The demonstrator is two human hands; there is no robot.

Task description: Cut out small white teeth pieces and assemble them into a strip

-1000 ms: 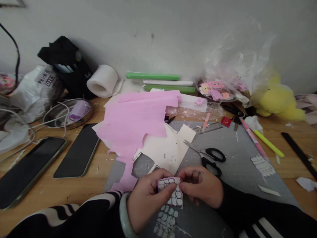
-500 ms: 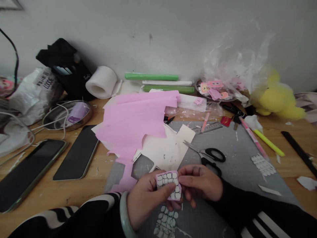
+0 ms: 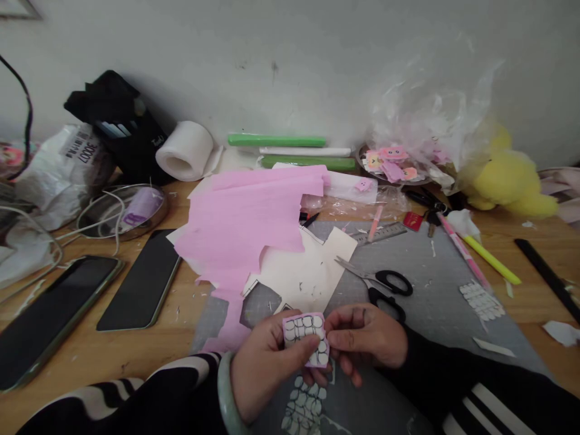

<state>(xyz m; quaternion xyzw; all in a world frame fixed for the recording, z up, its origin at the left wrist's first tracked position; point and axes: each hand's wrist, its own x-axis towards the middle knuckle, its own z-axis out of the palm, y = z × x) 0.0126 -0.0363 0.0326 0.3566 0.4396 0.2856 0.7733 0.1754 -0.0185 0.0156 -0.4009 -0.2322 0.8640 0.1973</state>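
Observation:
My left hand [image 3: 272, 365] holds a small pink-edged square [image 3: 294, 327] covered with white rounded cut-outs outlined in black, its thumb lying across the front. At the square's right edge, my right hand [image 3: 362, 338] pinches with thumb and index finger. Below the hands, a sheet of similar white rounded shapes [image 3: 303, 402] lies on the grey cutting mat [image 3: 421, 320]. Beyond them are torn pink paper [image 3: 244, 211] and cream paper [image 3: 312, 272]. Black-handled scissors [image 3: 376, 279] lie partly open behind my right hand.
Two phones [image 3: 58, 314] lie at left, near a round dish [image 3: 158, 214] with cables. A toilet roll [image 3: 185, 148] and green rolls [image 3: 276, 141] stand along the wall. Right are a ruler [image 3: 389, 232], a yellow pen [image 3: 493, 261], keys [image 3: 432, 222] and a yellow plush [image 3: 510, 184].
The pink-edged square has shifted slightly left and turned a little in my left hand. My right fingers remain at its right edge.

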